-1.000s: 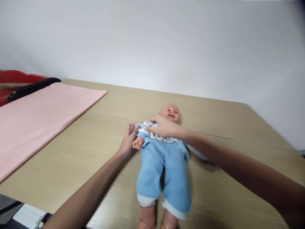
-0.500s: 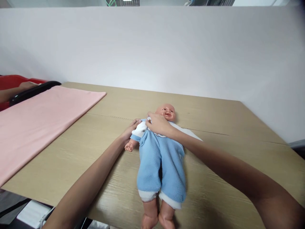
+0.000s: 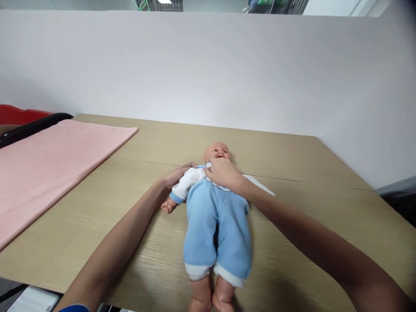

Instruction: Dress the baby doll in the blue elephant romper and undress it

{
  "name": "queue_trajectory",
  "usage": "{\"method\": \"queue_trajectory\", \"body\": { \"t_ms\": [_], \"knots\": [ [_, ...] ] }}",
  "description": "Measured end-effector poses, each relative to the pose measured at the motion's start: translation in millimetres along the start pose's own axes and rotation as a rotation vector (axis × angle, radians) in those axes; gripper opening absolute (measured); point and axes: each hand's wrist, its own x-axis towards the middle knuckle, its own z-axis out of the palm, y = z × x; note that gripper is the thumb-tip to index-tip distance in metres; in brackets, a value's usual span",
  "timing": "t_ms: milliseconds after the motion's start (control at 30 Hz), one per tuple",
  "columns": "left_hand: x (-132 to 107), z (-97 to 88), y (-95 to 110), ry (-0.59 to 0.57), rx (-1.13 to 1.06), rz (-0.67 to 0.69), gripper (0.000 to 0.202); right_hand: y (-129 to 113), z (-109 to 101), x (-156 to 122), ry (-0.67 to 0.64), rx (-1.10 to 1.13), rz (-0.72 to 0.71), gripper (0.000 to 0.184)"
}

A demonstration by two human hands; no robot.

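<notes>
A baby doll (image 3: 216, 225) in a light blue fleece suit lies on its back on the wooden table (image 3: 292, 156), head away from me. My left hand (image 3: 177, 174) rests at the doll's shoulder, its fingers lying along the white sleeve (image 3: 188, 182). My right hand (image 3: 224, 174) is closed on the suit's white collar just under the doll's chin. The doll's bare hand (image 3: 168, 205) sticks out of the sleeve cuff, and its bare feet reach the table's near edge.
A pink cloth (image 3: 48, 160) is spread over the table's left part. A black bar (image 3: 32, 125) and a red object (image 3: 19, 115) lie behind it. A white sheet (image 3: 260, 185) shows under my right forearm. A white partition wall stands behind the table.
The doll's arm has come further out of the sleeve and now lies straighter. My right hand shifted from the chest up to the collar. My left hand flattened at the shoulder.
</notes>
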Motion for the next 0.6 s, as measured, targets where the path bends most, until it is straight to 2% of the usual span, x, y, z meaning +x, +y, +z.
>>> {"method": "queue_trajectory", "body": {
  "t_ms": [100,233,333,400,467,533,600],
  "knots": [
    [9.0,-7.2,11.7,-0.105,0.067,-0.090,0.029,1.9,4.9,3.3,-0.001,0.038,-0.023,0.038],
    [11.4,-8.1,26.7,-0.115,0.208,-0.132,0.033,5.0,0.3,-2.5,0.002,0.102,-0.025,0.038],
    [12.5,-10.7,35.4,-0.065,0.380,-0.137,0.031,19.3,-8.4,-21.6,-0.016,0.171,0.010,0.038],
    [12.3,-11.8,41.2,0.033,0.501,-0.106,0.026,38.2,-11.3,-39.6,-0.009,0.270,0.035,0.037],
    [9.5,-6.6,48.8,0.153,0.594,-0.046,0.021,63.6,-9.4,-59.1,0.106,0.364,0.033,0.037],
    [3.4,9.8,59.4,0.228,0.676,0.070,0.016,92.1,-2.8,-78.8,0.321,0.352,0.027,0.040],
    [-4.8,38.2,71.0,0.198,0.784,0.269,0.015,119.5,7.4,-99.6,0.468,0.275,0.039,0.042]
  ]
}}
